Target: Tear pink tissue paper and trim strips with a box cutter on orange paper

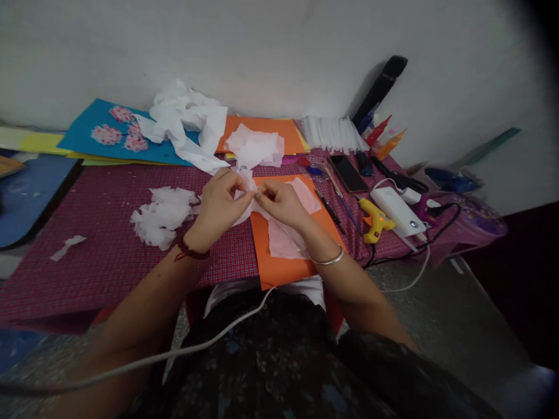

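Note:
My left hand [224, 201] and my right hand [279, 201] meet fingertip to fingertip above the table, each in a pinch. Between them is a piece of thin white tissue paper [245, 179], partly hidden by the fingers. Under my right hand, a sheet of orange paper [266, 265] carries pale pink tissue pieces [286, 241]. Left of my left hand lies a loose heap of torn white tissue [161, 218]. Behind the hands, more tissue pieces [255, 145] rest on another orange sheet [286, 128].
Blue paper [87, 119] at the back left bears pink-and-white tufts [107, 135] and crumpled white tissue [187, 110]. On the right are a phone [347, 173], a yellow glue gun [374, 221], a white power bank [399, 209] with cables, and white sticks [332, 132]. A white cable [218, 338] crosses my lap.

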A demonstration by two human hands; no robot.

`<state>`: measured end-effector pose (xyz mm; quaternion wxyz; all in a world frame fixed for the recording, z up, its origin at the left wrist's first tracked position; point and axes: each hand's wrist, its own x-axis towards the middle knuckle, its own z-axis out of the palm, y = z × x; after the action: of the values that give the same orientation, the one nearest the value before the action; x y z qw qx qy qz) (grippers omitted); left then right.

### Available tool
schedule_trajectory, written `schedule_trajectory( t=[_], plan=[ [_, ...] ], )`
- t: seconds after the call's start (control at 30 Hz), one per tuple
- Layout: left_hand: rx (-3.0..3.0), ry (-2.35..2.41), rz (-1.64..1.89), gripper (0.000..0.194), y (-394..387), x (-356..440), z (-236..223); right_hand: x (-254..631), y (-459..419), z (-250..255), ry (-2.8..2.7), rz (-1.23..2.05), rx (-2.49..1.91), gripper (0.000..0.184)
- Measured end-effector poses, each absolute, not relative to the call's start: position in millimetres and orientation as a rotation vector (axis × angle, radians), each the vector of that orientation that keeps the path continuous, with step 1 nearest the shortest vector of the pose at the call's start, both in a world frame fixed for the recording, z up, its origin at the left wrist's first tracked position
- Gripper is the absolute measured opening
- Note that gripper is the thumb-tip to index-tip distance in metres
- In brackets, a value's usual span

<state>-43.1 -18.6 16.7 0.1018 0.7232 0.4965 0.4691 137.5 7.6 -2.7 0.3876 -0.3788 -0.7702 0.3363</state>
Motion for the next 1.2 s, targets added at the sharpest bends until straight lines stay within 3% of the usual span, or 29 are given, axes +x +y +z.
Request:
schedule_trajectory(
  t=[0.27, 0.43, 0.5, 0.67, 1.1, 1.2],
  plan=[
    [2.03, 1.455, 1.231, 0.013, -19.7, -49.2, 23.1, 144.8, 5.4, 8.4, -1.842, 1.037, -0.87, 0.018],
    [2.035, 1.406, 1.257, 0.007, -17.5, -48.3, 23.4, 145.4, 5.5, 6.5, -2.009, 0.998, -0.79, 0.052],
    [2.033, 1.396, 1.291, 0.008, -16.7, -48.0, 22.2, 143.6, 5.4, 3.6, -2.044, 0.918, -0.802, 0.047],
    [1.962, 1.388, 1.367, 0.007, -17.2, -47.8, 19.4, 142.7, 8.2, -0.3, -1.987, 0.728, -0.839, 0.015],
    [1.97, 1.398, 1.3, 0.023, -20.7, -53.3, 20.4, 145.3, 7.6, 2.2, -2.0, 0.721, -0.869, 0.013],
    [2.006, 1.354, 1.283, 0.018, -20.7, -52.3, 21.0, 144.9, 8.7, 0.3, -2.001, 0.649, -0.84, 0.013]
  ],
)
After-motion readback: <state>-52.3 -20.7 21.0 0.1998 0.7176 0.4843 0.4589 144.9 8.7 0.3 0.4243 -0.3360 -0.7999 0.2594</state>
